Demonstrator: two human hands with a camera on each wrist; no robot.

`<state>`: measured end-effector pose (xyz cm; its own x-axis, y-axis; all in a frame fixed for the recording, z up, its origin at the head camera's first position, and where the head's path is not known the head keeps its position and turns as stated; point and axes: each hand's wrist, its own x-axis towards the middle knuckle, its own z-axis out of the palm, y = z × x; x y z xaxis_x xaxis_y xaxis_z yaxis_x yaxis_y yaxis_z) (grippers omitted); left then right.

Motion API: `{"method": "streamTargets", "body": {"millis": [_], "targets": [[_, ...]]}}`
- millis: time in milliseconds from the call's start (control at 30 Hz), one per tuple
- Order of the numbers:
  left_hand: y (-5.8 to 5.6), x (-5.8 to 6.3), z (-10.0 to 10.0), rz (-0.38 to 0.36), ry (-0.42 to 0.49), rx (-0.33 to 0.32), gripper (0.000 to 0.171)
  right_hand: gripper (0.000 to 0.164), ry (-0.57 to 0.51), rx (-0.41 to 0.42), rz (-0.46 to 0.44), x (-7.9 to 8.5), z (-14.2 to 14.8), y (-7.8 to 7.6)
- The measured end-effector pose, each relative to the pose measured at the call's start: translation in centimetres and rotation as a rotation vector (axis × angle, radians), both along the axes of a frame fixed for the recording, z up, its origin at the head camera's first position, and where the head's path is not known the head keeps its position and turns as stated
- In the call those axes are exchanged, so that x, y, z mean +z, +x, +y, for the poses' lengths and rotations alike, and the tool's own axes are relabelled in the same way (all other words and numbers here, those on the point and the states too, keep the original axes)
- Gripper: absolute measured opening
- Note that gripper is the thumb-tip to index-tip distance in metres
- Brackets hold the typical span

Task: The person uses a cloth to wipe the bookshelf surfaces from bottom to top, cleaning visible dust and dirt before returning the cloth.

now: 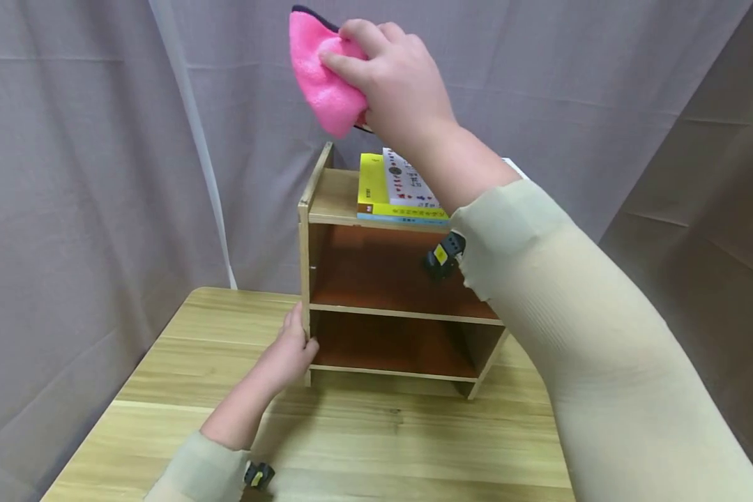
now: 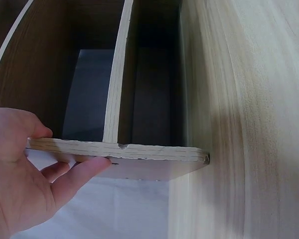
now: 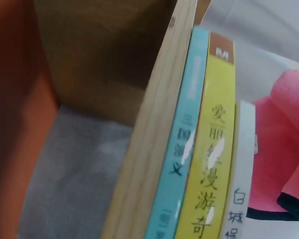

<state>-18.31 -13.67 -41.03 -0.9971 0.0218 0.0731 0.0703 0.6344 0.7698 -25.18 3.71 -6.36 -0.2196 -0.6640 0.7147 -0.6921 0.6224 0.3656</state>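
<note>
My right hand [image 1: 408, 84] holds a pink plush cloth [image 1: 320, 77] with dark edging, raised above the wooden shelf unit [image 1: 376, 268]. Part of the cloth is hidden behind the fingers. Low on the unit's left side, my left hand [image 1: 286, 352] grips the edge of the side panel [image 2: 154, 151], thumb on one face and fingers on the other. On the top board lie stacked books: a blue one [image 3: 182, 144], a yellow one [image 3: 214, 124] and a white one [image 3: 244, 154]. My right forearm covers part of the stack in the head view.
The shelf unit stands on a light wooden table [image 1: 376, 446]. Grey curtains [image 1: 88, 174] hang behind and to the sides. Small dark devices are worn on both wrists, one at the left cuff [image 1: 259, 475].
</note>
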Motion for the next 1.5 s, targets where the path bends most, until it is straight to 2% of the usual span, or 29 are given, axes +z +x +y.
{"method": "streamTargets", "body": {"millis": [300, 433, 567, 667, 833, 1100, 1267, 1500], "targets": [[0.0, 0.4, 0.1, 0.009, 0.004, -0.008, 0.084, 0.057, 0.206, -0.298, -0.217, 0.2, -1.4, -1.5], [-0.1, 0.5, 0.1, 0.001, -0.001, -0.008, 0.084, 0.055, 0.325, -0.374, -0.285, -0.1, -2.5, -1.7], [-0.2, 0.5, 0.2, -0.015, -0.001, -0.009, 0.084, 0.047, 0.415, -0.386, -0.327, -0.9, -3.4, -1.6], [-0.2, 0.5, 0.4, -0.019, 0.008, -0.012, 0.084, 0.045, 0.439, -0.394, -0.37, -1.5, -3.8, -1.3], [-0.2, 0.5, 0.5, -0.015, 0.014, -0.019, 0.085, 0.045, 0.44, -0.432, -0.477, -2.0, -3.7, -0.9], [-0.1, 0.8, 0.5, -0.02, 0.008, -0.013, 0.085, 0.035, 0.399, -0.412, -0.587, -2.8, -3.3, -0.9], [-0.2, 0.7, 0.4, -0.013, 0.004, -0.016, 0.086, 0.052, 0.39, -0.428, -0.641, -3.4, -3.3, -0.7], [-0.2, 0.5, 0.1, -0.017, -0.001, -0.012, 0.086, 0.064, 0.476, -0.462, -0.7, -3.4, -3.8, -0.1]]}}
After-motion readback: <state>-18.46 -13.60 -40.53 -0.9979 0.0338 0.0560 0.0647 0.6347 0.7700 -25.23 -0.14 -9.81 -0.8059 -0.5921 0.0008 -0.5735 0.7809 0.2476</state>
